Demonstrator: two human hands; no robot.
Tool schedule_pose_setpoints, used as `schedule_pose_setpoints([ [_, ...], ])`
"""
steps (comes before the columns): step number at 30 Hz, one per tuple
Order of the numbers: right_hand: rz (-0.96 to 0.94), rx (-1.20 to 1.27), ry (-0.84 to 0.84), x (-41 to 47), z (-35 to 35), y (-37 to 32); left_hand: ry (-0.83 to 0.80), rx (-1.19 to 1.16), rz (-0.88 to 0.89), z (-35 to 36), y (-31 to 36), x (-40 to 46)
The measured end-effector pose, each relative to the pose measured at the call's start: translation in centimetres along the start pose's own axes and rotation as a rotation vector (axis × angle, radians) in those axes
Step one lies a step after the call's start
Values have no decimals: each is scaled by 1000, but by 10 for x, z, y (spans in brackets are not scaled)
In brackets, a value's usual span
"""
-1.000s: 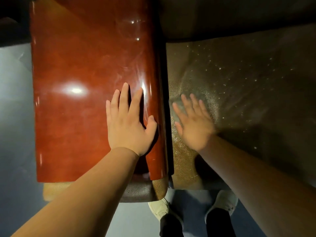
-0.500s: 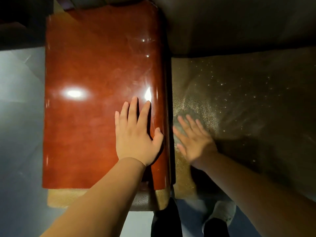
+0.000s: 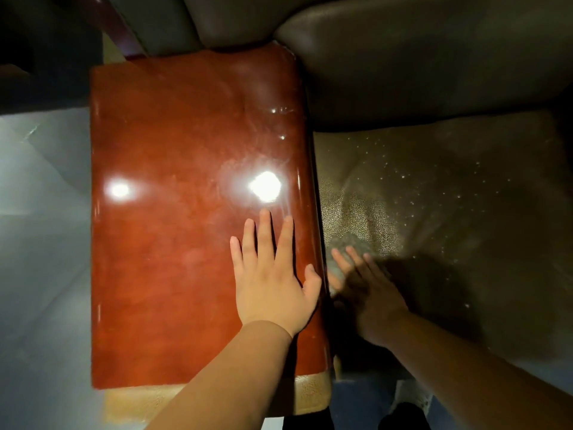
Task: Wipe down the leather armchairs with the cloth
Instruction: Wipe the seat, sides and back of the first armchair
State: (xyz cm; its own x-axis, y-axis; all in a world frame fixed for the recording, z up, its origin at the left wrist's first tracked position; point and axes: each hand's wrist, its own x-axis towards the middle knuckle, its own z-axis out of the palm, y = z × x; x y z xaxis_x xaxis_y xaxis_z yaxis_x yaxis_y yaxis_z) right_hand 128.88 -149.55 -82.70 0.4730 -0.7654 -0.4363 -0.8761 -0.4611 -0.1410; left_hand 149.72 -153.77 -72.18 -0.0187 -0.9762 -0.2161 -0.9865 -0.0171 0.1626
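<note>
My left hand (image 3: 273, 274) lies flat with straight fingers on the glossy red-brown wooden armrest top (image 3: 173, 231) of the armchair. My right hand (image 3: 366, 290) presses a grey cloth (image 3: 347, 243) flat onto the brown leather seat cushion (image 3: 449, 212), close to the armrest's inner edge. Most of the cloth is hidden under the hand; only its far edge shows past the fingertips. The dark leather backrest (image 3: 418, 57) rises at the top.
Grey floor (image 3: 40, 243) lies left of the armrest. A tan leather front panel (image 3: 310, 395) shows under the armrest's near end. My shoes and dark trouser legs (image 3: 406, 411) stand at the seat's front edge. Bright light spots glare on the wood.
The view has tipped upward, showing more backrest. My right hand with the cloth has slid toward the seat's front, near the armrest. My left hand stays flat on the wood.
</note>
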Motion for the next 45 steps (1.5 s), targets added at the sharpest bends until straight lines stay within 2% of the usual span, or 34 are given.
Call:
schedule_pose_setpoints([
  [2, -120, -47, -58, 8, -8, 25, 11, 1, 1, 1, 0, 1],
  [4, -128, -118, -40, 42, -22, 50, 5, 11, -1, 0, -1, 0],
  [8, 160, -3, -9, 102, -53, 70, 27, 6, 15, 3, 0, 0],
  [11, 246, 71, -8, 90, -43, 42, 14, 13, 3, 3, -2, 4],
  [15, 92, -16, -92, 21, -13, 13, 29, -64, -25, -8, 3, 1],
  [17, -14, -43, -133, 28, -21, 33, 124, -155, -52, -20, 9, 27],
  [19, -94, -111, -104, 63, -37, 55, 186, -171, -73, -33, 14, 74],
  [20, -58, -135, -53, 86, -45, 65, 194, -157, -75, -37, 17, 99],
  [22, 143, -68, 20, 131, -67, 84, 198, -89, -32, -38, 18, 138],
  [24, 259, 17, 35, 151, -75, 91, 168, -30, -14, -31, 14, 154],
  [28, 26, 67, -94, 114, -57, 74, 153, -19, -22, -30, 13, 155],
  [30, -68, 56, -41, 92, -45, 66, 146, -20, -25, -32, 14, 157],
  [32, -145, 45, -14, 109, -50, 83, 135, -37, -29, -32, 14, 157],
  [34, -111, 13, -19, 148, -66, 105, 139, -54, -25, -31, 14, 158],
  [37, 122, 76, 71, 206, -89, 130, 164, -68, -21, -31, 13, 160],
  [39, 168, 122, 53, 206, -91, 127, 166, -73, -14, -31, 13, 159],
  [42, 92, 90, -49, 159, -75, 89, 146, -61, -21, -32, 13, 157],
  [45, -58, 51, -28, 133, -62, 82, 155, -56, -14, -33, 14, 157],
])
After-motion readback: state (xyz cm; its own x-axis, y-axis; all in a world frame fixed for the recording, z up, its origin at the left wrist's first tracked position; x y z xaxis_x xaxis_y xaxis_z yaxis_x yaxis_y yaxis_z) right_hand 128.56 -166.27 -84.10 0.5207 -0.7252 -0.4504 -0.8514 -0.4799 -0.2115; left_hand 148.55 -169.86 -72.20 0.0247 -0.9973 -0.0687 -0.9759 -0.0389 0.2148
